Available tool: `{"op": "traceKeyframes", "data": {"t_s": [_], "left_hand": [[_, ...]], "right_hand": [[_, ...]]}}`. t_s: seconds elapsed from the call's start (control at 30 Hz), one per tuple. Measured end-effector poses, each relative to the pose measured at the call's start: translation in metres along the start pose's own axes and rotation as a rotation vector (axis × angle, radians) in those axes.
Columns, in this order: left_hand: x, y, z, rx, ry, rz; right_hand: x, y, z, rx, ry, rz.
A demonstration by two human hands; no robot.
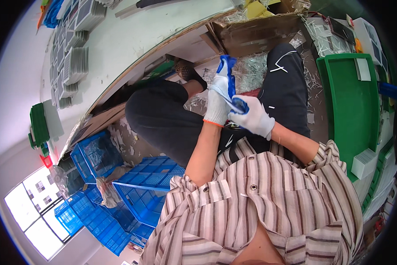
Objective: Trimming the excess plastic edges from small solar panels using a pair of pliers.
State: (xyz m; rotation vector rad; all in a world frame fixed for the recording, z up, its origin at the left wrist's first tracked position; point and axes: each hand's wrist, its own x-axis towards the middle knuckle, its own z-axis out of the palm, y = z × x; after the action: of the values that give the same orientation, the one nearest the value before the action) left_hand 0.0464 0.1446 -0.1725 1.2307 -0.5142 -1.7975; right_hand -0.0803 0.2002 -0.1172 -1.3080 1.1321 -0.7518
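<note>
Both my hands wear white knit gloves with blue coated palms and are held together over my lap, above my black trousers (pixel 163 119). My left hand (pixel 219 98) points its fingers up and away, blue fingertips raised, with nothing in it. My right hand (pixel 254 118) is right beside it, fingers closed on the blue palm side of the left glove (pixel 238 104) near the wrist. My striped shirt fills the lower part of the view.
A white table (pixel 132 39) at upper left carries stacks of grey-white cards (pixel 72 62). A green tray (pixel 353 106) stands on the right with a small white stack (pixel 364 162). Blue crates (pixel 141 194) lie at lower left. A cardboard box (pixel 255 31) and shredded strips (pixel 251 70) are ahead.
</note>
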Motion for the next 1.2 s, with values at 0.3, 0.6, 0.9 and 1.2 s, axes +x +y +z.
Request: {"op": "traceKeyframes", "data": {"t_s": [0.3,0.6,0.9,1.2], "left_hand": [[0.006,0.016,0.025,-0.340,-0.039,-0.238],[0.014,0.005,0.027,-0.697,-0.509,0.032],[0.030,-0.021,0.008,-0.280,-0.410,0.225],[0.062,-0.029,-0.029,0.910,0.098,0.548]], "right_hand": [[0.002,-0.012,0.012,-0.196,-0.032,-0.405],[-0.001,-0.011,0.021,-0.267,-0.095,-0.409],[-0.016,-0.014,0.028,-0.213,-0.108,-0.342],[0.002,-0.029,0.008,-0.237,0.216,-0.194]]}}
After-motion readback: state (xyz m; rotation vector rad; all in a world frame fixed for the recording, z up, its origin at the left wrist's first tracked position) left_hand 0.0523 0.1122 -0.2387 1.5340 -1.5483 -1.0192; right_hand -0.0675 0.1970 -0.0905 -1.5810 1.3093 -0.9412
